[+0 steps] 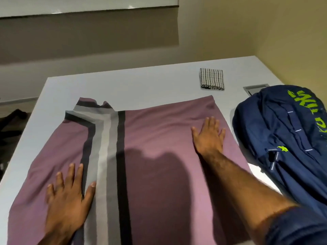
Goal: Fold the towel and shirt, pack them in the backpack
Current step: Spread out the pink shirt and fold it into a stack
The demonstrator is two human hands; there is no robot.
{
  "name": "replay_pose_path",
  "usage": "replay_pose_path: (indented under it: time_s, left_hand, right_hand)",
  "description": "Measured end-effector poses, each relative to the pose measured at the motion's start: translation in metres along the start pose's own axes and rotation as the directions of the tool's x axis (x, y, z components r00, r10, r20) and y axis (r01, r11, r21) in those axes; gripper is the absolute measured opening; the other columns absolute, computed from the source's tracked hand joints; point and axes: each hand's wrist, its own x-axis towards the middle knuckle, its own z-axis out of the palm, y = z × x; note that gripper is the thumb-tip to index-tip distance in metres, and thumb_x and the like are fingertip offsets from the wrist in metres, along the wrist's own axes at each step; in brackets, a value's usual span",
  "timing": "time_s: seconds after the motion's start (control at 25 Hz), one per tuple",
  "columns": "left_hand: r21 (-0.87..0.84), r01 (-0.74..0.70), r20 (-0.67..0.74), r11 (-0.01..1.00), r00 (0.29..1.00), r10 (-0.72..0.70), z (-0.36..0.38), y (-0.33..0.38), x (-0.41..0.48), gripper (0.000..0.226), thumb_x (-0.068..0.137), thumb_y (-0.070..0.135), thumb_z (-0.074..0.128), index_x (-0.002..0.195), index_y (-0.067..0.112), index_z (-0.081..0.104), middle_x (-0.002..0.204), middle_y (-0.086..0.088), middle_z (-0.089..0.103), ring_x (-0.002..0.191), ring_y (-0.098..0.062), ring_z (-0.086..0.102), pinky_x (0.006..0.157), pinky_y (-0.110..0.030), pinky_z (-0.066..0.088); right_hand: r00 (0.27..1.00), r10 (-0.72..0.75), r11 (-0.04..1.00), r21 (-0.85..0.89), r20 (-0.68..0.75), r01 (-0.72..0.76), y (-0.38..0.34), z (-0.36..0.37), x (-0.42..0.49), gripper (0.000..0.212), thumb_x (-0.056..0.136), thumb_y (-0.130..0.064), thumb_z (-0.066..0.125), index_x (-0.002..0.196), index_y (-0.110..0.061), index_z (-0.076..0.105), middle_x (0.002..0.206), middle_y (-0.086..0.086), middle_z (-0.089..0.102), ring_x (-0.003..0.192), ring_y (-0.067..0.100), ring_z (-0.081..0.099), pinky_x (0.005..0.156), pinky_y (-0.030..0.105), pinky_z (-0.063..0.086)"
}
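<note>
The shirt (159, 138) lay flat on the table (141, 85). Both hands pressed it with fingers spread wide, the left hand (68, 197) at 7 o'clock and the right hand (209, 137) at 2 o'clock. The folded towel (212, 79) sat at 1 o'clock and the backpack (283, 138) at 3. Smoothing outward before folding would probably avoid creases.

Both hands lie flat on a mauve shirt (159, 131) spread over the white desk (134, 85). The left hand (68, 198) presses down with straight fingers (70, 172) spread, its thumb against the grey, white and black stripes (109, 138). The right hand (209, 137) rests near the shirt's far right corner. Beyond the right fingers sits a folded checked towel (211, 79); to their right lies a navy backpack (283, 138).
</note>
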Motion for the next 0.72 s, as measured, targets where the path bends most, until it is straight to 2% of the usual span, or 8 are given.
replay_pose_path:
  time_s: [0.08,0.16,0.28,0.4,0.48,0.56,0.64,0.72]
  left_hand:
    - [-0.007,-0.002,0.002,1.0,1.0,0.002,-0.005,0.006,-0.006,0.092,0.086,0.078,-0.013,0.162,0.027,-0.01,0.171,-0.003,-0.01,0.157,-0.028,-0.008,0.126,-0.057,-0.003]
    - [-0.05,-0.059,-0.09,0.997,0.994,0.054,-0.021,0.024,0.006,0.083,0.095,0.07,0.007,0.163,0.022,0.016,0.171,-0.007,0.011,0.158,-0.027,0.003,0.125,-0.056,-0.004]
    - [-0.24,-0.316,-0.187,0.918,0.943,0.276,-0.039,0.061,0.065,0.057,0.103,0.051,0.033,0.154,0.026,0.038,0.165,-0.003,0.03,0.153,-0.025,0.024,0.125,-0.05,0.011]
    - [-0.109,-0.367,-0.105,0.924,0.928,0.357,-0.036,0.048,0.144,0.065,0.104,0.062,0.022,0.162,0.034,0.015,0.171,0.003,0.008,0.158,-0.023,0.005,0.126,-0.052,0.005]
    - [-0.025,-0.135,-0.113,0.991,0.985,0.131,-0.044,0.005,0.181,0.067,0.104,0.061,0.02,0.162,0.028,0.013,0.171,-0.005,0.005,0.157,-0.032,0.004,0.125,-0.06,0.002]
    - [-0.142,0.054,-0.242,0.988,0.966,-0.088,-0.057,0.001,0.183,0.06,0.106,0.048,0.028,0.158,0.017,0.027,0.168,-0.015,0.017,0.154,-0.04,0.016,0.124,-0.063,0.012]
    - [-0.206,-0.188,-0.27,0.96,0.954,0.129,-0.055,0.048,0.156,0.057,0.106,0.047,0.027,0.157,0.022,0.03,0.169,-0.01,0.018,0.155,-0.035,0.015,0.124,-0.059,0.017]
    - [-0.096,-0.349,-0.164,0.932,0.929,0.331,-0.032,0.077,0.128,0.065,0.102,0.06,0.011,0.162,0.035,0.011,0.172,0.0,-0.002,0.158,-0.027,-0.004,0.126,-0.056,0.009]
  right_hand:
    - [0.996,0.083,0.996,0.027,-0.044,-0.082,0.002,-0.014,0.021,0.074,0.105,-0.054,0.02,0.16,-0.004,0.016,0.167,0.022,0.012,0.155,0.038,0.006,0.125,0.054,0.006]
    - [0.946,-0.309,0.951,-0.027,-0.093,0.308,-0.035,-0.012,0.019,0.067,0.104,-0.053,0.025,0.155,-0.012,0.029,0.163,0.017,0.026,0.152,0.035,0.016,0.123,0.052,0.013]
    - [0.666,-0.731,0.664,-0.074,0.146,0.744,-0.088,0.011,-0.003,0.067,0.102,-0.062,0.017,0.159,-0.028,0.024,0.168,0.006,0.019,0.155,0.028,0.013,0.122,0.053,0.009]
    - [0.816,-0.568,0.806,-0.126,0.104,0.578,-0.068,0.023,0.029,0.071,0.1,-0.066,0.011,0.162,-0.031,0.01,0.171,-0.001,0.001,0.157,0.023,0.0,0.123,0.055,0.003]
    - [0.981,-0.192,0.976,-0.103,0.028,0.194,-0.041,0.013,0.063,0.076,0.099,-0.065,0.011,0.162,-0.022,0.013,0.17,0.008,0.005,0.156,0.03,0.003,0.123,0.061,0.005]
    - [0.992,0.126,0.992,0.004,-0.017,-0.126,-0.053,0.003,0.066,0.081,0.098,-0.063,0.013,0.16,-0.012,0.016,0.167,0.022,0.01,0.154,0.041,0.005,0.122,0.063,0.005]
    - [0.991,-0.101,0.994,0.037,-0.083,0.104,-0.115,0.012,0.028,0.076,0.1,-0.061,0.016,0.161,-0.016,0.017,0.168,0.02,0.009,0.155,0.039,0.001,0.123,0.058,0.0]
    - [0.848,-0.53,0.847,0.062,0.016,0.528,-0.179,0.023,-0.026,0.069,0.103,-0.061,0.016,0.161,-0.025,0.014,0.17,0.006,0.001,0.156,0.028,-0.006,0.124,0.051,-0.005]
